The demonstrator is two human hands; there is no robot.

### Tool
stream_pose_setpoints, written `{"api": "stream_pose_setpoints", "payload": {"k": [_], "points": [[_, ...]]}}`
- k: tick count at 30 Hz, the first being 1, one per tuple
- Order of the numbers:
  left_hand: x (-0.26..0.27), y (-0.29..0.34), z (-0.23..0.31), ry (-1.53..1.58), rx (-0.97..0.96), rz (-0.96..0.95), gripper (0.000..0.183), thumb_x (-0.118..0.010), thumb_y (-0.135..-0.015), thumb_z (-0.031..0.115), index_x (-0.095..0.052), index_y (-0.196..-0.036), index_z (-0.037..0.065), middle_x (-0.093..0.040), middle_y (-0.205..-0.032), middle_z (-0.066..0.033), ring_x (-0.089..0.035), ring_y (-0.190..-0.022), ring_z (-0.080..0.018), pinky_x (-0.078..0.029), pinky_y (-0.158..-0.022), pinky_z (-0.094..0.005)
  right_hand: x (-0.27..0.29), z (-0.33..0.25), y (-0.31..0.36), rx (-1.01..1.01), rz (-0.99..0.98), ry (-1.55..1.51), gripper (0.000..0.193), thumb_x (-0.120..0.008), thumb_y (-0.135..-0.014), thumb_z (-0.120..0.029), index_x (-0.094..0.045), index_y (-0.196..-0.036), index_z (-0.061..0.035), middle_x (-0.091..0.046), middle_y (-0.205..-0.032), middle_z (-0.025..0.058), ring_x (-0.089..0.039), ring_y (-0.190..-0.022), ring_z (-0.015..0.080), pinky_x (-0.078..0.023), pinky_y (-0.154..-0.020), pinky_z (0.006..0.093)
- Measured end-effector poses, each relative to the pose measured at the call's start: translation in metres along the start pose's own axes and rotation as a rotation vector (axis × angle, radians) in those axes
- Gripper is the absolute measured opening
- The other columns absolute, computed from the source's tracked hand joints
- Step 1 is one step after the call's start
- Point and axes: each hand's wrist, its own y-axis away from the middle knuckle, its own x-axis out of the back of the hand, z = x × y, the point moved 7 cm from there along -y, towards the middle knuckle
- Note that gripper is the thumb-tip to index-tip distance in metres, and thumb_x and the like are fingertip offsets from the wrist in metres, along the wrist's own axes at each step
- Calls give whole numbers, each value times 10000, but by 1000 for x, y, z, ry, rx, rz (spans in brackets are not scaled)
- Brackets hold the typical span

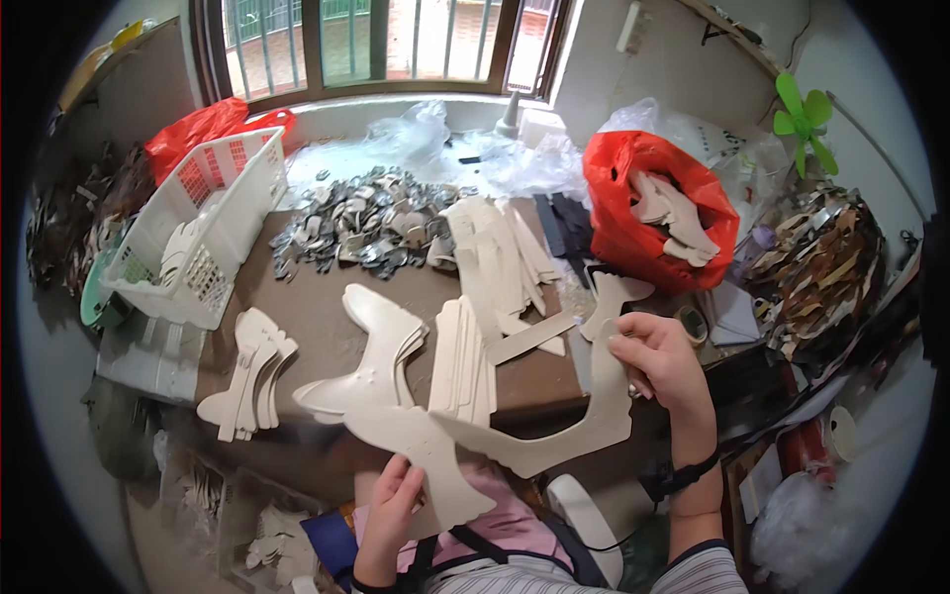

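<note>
Left hand: the left hand (389, 505) sits lowest in view, close to the person's lap, fingers curled and pinching the lower lobe of a pale cut-out board piece (515, 436).
Right hand: the right hand (661, 358) grips the same piece at its upright right arm, thumb in front, fingers closed around the edge; a dark strap circles the wrist.
Pale cut-out board piece: large, flat, cream-coloured, curved; held in the air between both hands, just in front of the near edge of the surface (327, 327).
Stacks: a fanned pile of similar shapes (252, 371) lies left on the surface; another stack (371, 356) lies just behind the held piece.
White basket: white lattice basket (203, 228) stands far left.
Red bag: red plastic bag (653, 203) with more cut-outs sits far right.
Grey scraps: heap of small grey pieces (366, 223) near the window.
</note>
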Motion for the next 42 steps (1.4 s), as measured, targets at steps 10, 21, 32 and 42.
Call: {"api": "stream_pose_setpoints", "payload": {"k": [10, 21, 32, 42], "points": [[1, 8, 3, 175, -7, -46, 372, -443, -997, 149, -404, -1326, -21, -559, -1280, -198, -567, -1143, -229, -433, -977, -330, -53, 66, -25, -319, -323, -118, 171, -604, -904, -145, -608, -978, 9, -570, -703, -13, -376, -384, 12, -248, -336, 172], [33, 35, 15, 268, -17, 25, 389, -447, -982, 158, -393, -1319, -29, -595, -1195, -213, -599, -1084, -262, -468, -943, -379, -82, 102, -9, -500, -382, -302, 116, -576, -909, -120, -597, -926, -7, -573, -670, 4, -355, -356, 16, -233, -319, 167], [86, 61, 29, 169, -34, 59, 381, -389, -1010, 175, -372, -1344, -8, -592, -1208, -216, -596, -1101, -253, -477, -944, -373, -151, 86, 38, -544, -562, -175, 167, -596, -907, -116, -622, -1008, 14, -588, -728, -16, -388, -436, 4, -250, -371, 165], [62, 72, 39, 163, 117, -131, 440, -290, -1027, 263, -330, -1387, 12, -538, -1282, -265, -593, -1100, -278, -452, -969, -396, -65, -87, 143, -365, -376, 578, 155, -696, -819, -79, -699, -922, 37, -698, -811, 50, -631, -719, 93, -500, -658, 245]]}}
